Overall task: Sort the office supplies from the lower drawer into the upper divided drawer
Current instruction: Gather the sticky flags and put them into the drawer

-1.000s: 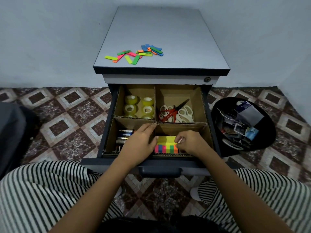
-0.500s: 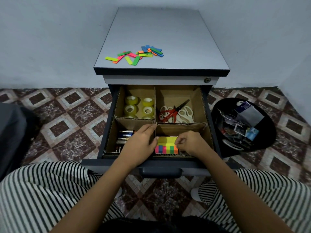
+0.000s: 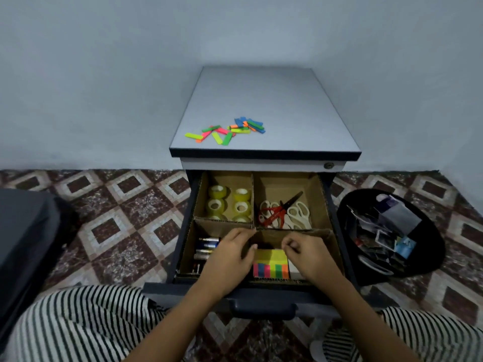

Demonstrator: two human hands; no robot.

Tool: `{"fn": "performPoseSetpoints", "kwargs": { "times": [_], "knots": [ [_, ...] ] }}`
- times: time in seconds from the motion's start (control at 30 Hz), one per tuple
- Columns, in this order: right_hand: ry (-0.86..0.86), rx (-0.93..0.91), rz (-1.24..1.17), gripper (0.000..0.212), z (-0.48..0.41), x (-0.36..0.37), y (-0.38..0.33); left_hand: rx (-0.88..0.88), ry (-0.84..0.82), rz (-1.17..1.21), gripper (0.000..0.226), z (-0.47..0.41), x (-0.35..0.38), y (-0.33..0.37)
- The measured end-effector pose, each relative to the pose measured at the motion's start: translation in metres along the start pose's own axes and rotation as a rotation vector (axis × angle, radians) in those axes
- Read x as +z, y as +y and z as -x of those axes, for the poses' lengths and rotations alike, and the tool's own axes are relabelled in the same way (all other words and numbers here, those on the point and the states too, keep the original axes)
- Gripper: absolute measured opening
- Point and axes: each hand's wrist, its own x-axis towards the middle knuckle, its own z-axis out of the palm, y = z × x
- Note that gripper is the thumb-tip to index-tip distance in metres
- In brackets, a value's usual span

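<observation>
The upper divided drawer is pulled out, with cardboard dividers forming its compartments. A sticky note pad, yellow with coloured strips, lies in the front right compartment beside a white pad. My left hand lies across the middle divider with straight fingers, its thumb against the sticky note pad's left edge. At the pad's upper right corner, my right hand has its fingers curled and pinches it. Batteries fill the front left compartment, tape rolls the back left and scissors the back right. The lower drawer is hidden.
Loose coloured sticky flags are scattered on the cabinet top. A black bin of paper scraps stands on the tiled floor right of the cabinet. A dark object sits at the left. My striped-clad knees flank the drawer.
The view has pulled back and tilted up. Both hands stay at the sticky note pad; the right hand has shifted slightly, uncovering a white pad beside it.
</observation>
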Motion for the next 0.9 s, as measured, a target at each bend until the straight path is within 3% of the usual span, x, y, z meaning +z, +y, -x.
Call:
{"fn": "performPoseSetpoints", "kwargs": {
  "times": [0.23,0.47,0.6,0.7,0.9],
  "knots": [
    [0.219,-0.271,-0.046,0.006,-0.039,-0.042,-0.069,0.054,0.18,0.094,0.028,-0.03,-0.047,-0.001],
    [0.275,-0.352,0.125,0.027,-0.118,-0.049,-0.13,0.141,0.372,-0.2,0.025,-0.108,-0.113,-0.015],
    [0.215,-0.396,0.353,0.037,-0.147,-0.031,-0.142,0.061,0.275,-0.558,0.037,-0.139,-0.122,-0.023],
    [0.189,-0.374,0.509,0.042,-0.156,-0.027,-0.145,0.049,0.224,-0.661,0.041,-0.148,-0.119,-0.022],
    [0.198,-0.418,0.622,0.034,-0.155,-0.026,-0.141,0.134,0.181,-0.769,0.02,-0.149,-0.117,-0.032]
  ]
}}
